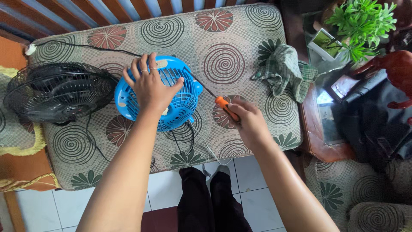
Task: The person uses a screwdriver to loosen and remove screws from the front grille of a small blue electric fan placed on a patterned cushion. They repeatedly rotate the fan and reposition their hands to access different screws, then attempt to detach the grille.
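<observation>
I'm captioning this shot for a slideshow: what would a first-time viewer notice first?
The small round blue plastic fan at the centre of the patterned cushion, with the left hand pressed flat on its grille. Next, the right hand holding an orange-handled screwdriver to the fan's right edge. A black wire-caged fan lies at left.

A small white-framed card point(325, 43), perhaps a label or photo, stands beside the green plant point(362, 23).

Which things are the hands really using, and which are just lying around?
In use:
- blue fan, under the left hand
- orange-handled screwdriver, in the right hand, tip at the fan

Lying about:
- black fan
- checked cloth
- green plant
</observation>
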